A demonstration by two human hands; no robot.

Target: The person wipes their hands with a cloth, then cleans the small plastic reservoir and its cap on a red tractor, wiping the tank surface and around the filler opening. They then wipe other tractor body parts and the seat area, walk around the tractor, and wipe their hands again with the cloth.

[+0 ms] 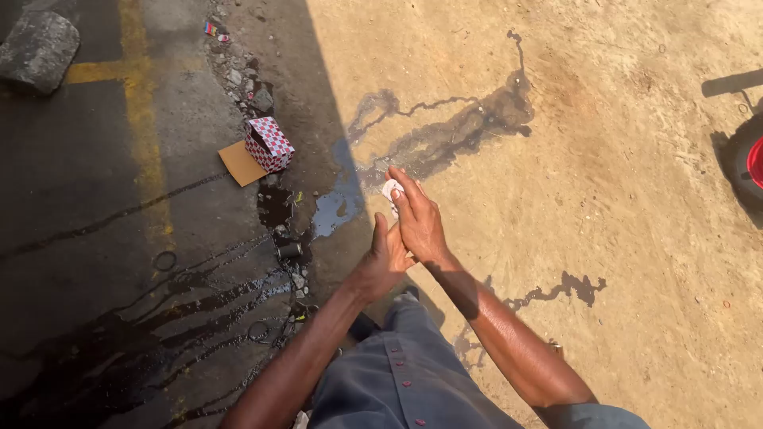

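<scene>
My two hands are pressed together in front of me over the ground. My right hand (416, 218) lies on top, fingers stretched forward over a small white object (389, 191) that shows at the fingertips. Beneath it, my left hand (383, 260) is palm up, its thumb raised alongside. What the white object is cannot be told; both hands close around it. My grey buttoned garment (401, 373) fills the bottom of the view.
A red-and-white checked box (269, 143) sits on a piece of cardboard (241, 163) at the kerb. Wet streaks and a puddle (338, 208) cross the sandy ground and the dark pavement. A stone (38, 49) lies far left; a tyre (745, 159) stands at the right edge.
</scene>
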